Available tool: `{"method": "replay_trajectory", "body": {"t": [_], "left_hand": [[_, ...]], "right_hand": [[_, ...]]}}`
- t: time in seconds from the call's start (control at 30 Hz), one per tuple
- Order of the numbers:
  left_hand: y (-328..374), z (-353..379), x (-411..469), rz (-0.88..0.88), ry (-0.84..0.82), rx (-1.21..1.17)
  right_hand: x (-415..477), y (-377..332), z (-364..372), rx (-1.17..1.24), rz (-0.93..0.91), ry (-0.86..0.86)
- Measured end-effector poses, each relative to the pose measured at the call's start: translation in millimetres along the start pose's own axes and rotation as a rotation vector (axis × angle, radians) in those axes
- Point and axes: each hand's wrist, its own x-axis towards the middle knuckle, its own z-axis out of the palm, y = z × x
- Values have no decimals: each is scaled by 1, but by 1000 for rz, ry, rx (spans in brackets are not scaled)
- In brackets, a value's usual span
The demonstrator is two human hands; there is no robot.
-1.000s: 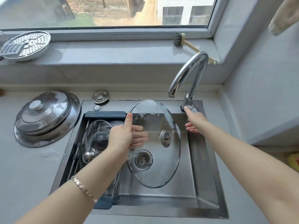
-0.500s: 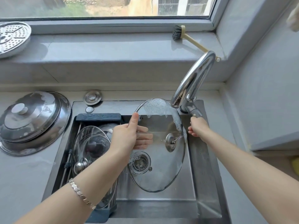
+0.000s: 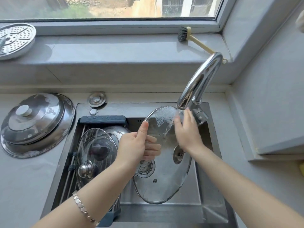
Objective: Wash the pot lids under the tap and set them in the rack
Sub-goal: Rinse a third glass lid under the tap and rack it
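In hand: the glass lid (image 3: 164, 178) is tilted over the sink (image 3: 213, 203), its sudsy top edge under the running tap (image 3: 200, 81).
Left hand (image 3: 133, 145): pinches the lid's rim, thumb in front and fingers behind the glass.
Right hand (image 3: 185, 134): fingers straight, flat on the wet glass in the stream.
Done: the racked lids (image 3: 97, 150), seemingly two, stand in the rack (image 3: 102, 120).
Left: this rinse, then probably the steel lids (image 3: 36, 122) on the bench (image 3: 24, 186), which show suds.
Writing: none legible.

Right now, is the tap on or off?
On: water streams from the tap onto the sudsy glass lid.
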Motion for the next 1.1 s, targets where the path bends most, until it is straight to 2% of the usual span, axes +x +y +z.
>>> {"method": "replay_trajectory", "body": {"t": [0.1, 0.17, 0.2, 0.23, 0.3, 0.33, 0.37, 0.47, 0.5, 0.53, 0.6, 0.63, 0.67, 0.8, 0.83, 0.87, 0.93, 0.97, 1.0, 1.1], "left_hand": [[-2, 3, -4, 46, 37, 11], [-4, -1, -4, 65, 78, 24], [-4, -2, -5, 64, 78, 20], [-3, -3, -6, 59, 65, 14], [-2, -4, -9, 62, 41, 17], [-1, -5, -10, 77, 40, 23], [-1, -7, -10, 97, 46, 23], [0, -14, -8, 130, 80, -20], [0, -15, -8, 130, 75, -32], [0, -16, -10, 127, 58, -35], [1, -15, -12, 118, 23, -30], [1, -14, -12, 120, 13, -27], [1, -14, -12, 127, 11, -26], [-1, -20, -8, 159, 88, 4], [-1, -21, -9, 150, 85, 5], [-1, -21, -10, 136, 75, -3], [0, -18, -11, 118, 52, -7], [0, -17, -12, 120, 53, -8], [0, -17, -12, 128, 68, -13], [-1, -20, -9, 148, 151, 5]], "right_hand": [[-42, -31, 20, 3, -432, -134], [-53, -30, 25, -83, -708, -143], [-48, -26, 24, -95, -719, -135], [-39, -22, 23, -86, -617, -125], [-20, -17, 20, 20, -278, -93], [-19, -19, 19, 21, -227, -84], [-26, -26, 19, -11, -311, -75], [-55, -20, 34, -156, -802, -116], [-54, -16, 34, -167, -868, -112], [-46, -16, 30, -165, -822, -96], [-24, -24, 20, -80, -529, -69], [-17, -30, 16, -48, -438, -46], [-20, -38, 15, -48, -445, -32], [-62, -30, 33, -205, -876, -123], [-57, -25, 31, -214, -879, -136], [-46, -22, 28, -209, -784, -135], [-25, -26, 20, -102, -465, -124], [-26, -31, 19, -75, -406, -110], [-35, -38, 20, -81, -444, -113], [-75, -36, 36, -194, -808, -140]]}}
